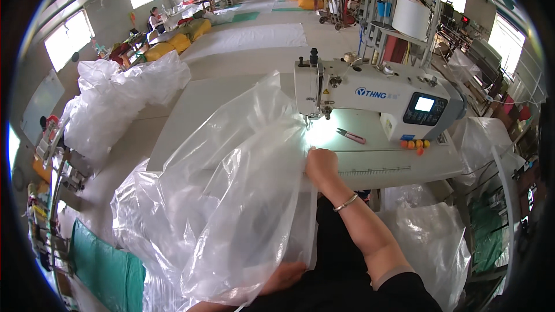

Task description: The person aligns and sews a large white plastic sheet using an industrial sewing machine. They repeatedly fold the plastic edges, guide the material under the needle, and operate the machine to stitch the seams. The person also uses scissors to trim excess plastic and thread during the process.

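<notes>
A large clear plastic sheet (231, 179) drapes over the left of a white sewing machine (376, 92) and hangs down in folds towards me. Its upper edge runs to the lit needle area. My right hand (322, 164), with a bracelet on the wrist, is closed on the sheet's edge just in front of the needle. Low down, my left hand (285, 275) is curled at the hanging sheet, its fingers partly hidden by the plastic. Thread snips (351, 136) with pinkish handles lie on the machine bed to the right of the needle.
Small orange and yellow balls (413, 145) sit by the machine's base. A heap of clear plastic (118, 98) stands at left; more plastic (430, 242) hangs at right. A white thread cone (411, 17) rises behind the machine. Far left, another person (155, 20) sits among yellow bundles.
</notes>
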Tool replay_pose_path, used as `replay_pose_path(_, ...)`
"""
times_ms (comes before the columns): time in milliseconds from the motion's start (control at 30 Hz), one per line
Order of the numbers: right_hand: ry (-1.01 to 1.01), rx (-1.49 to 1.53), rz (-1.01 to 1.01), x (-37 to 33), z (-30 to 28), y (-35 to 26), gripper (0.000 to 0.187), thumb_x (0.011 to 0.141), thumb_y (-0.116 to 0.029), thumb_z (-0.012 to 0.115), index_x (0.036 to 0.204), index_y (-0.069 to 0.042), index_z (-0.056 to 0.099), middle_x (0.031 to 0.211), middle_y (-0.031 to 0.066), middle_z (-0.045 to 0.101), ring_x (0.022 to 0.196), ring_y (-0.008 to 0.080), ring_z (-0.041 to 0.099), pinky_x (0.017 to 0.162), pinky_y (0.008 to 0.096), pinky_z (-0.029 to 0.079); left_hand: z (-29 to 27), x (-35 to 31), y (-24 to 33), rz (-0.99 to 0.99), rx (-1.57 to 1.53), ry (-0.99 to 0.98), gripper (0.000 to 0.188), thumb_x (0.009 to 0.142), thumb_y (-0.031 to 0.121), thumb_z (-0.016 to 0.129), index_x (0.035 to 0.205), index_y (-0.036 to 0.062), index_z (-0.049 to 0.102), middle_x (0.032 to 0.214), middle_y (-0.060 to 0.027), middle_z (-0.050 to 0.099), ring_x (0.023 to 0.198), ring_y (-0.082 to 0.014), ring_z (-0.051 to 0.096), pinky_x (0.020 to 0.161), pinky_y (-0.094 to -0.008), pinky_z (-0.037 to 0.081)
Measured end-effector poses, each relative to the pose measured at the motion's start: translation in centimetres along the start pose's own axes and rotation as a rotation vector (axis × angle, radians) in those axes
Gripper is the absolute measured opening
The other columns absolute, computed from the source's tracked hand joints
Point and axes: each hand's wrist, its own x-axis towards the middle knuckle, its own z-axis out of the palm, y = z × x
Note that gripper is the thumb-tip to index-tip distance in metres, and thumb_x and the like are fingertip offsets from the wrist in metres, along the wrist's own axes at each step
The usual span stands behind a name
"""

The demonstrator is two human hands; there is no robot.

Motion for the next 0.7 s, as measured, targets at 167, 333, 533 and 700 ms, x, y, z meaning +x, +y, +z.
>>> replay_pose_path(167, -0.036, 0.007, -0.020, 2.0, -0.1, 0.8, 0.019, 0.081, -0.011, 0.057, 0.092, 0.002, 0.065, 0.072, 0.0159, 0.067, 0.069, 0.0304, 0.068, 0.062, 0.0393, 0.053, 1.1, 0.7, -3.2, 0.480, 0.791, -0.266, 0.015, 0.086, 0.006, 0.060, 0.101, 0.0027, 0.058, 0.075, -0.0144, 0.059, 0.068, -0.0257, 0.061, 0.060, -0.0372, 0.047)
replay_pose_path(333, -0.017, 0.160, -0.055, 1.5, -0.3, 1.1, 0.017, 0.077, -0.010, 0.057, 0.086, 0.002, 0.064, 0.069, 0.0185, 0.065, 0.068, 0.0342, 0.066, 0.063, 0.0427, 0.053, 0.0, 0.8, -5.5, -0.020, 0.092, 0.047, 0.014, 0.086, 0.005, 0.060, 0.100, 0.0020, 0.057, 0.074, -0.0144, 0.058, 0.067, -0.0254, 0.061, 0.059, -0.0368, 0.047)
replay_pose_path(533, -0.004, 0.233, -0.024, 4.3, 0.4, 1.5, 0.011, 0.072, -0.009, 0.063, 0.074, 0.001, 0.066, 0.075, 0.0209, 0.066, 0.074, 0.0364, 0.066, 0.067, 0.0426, 0.054, -0.9, 1.5, -7.7, -0.465, -0.563, 0.275, 0.013, 0.087, 0.005, 0.059, 0.099, 0.0010, 0.056, 0.073, -0.0144, 0.058, 0.067, -0.0250, 0.060, 0.059, -0.0362, 0.046)
replay_pose_path(700, 0.022, 0.305, -0.021, 4.6, 0.4, 1.8, 0.012, 0.072, -0.011, 0.062, 0.069, 0.001, 0.066, 0.074, 0.0206, 0.066, 0.075, 0.0360, 0.066, 0.068, 0.0420, 0.054, -1.5, 3.5, -8.7, -0.730, -0.674, 0.335, 0.012, 0.087, 0.004, 0.058, 0.098, 0.0003, 0.055, 0.072, -0.0144, 0.057, 0.066, -0.0247, 0.060, 0.059, -0.0357, 0.046)
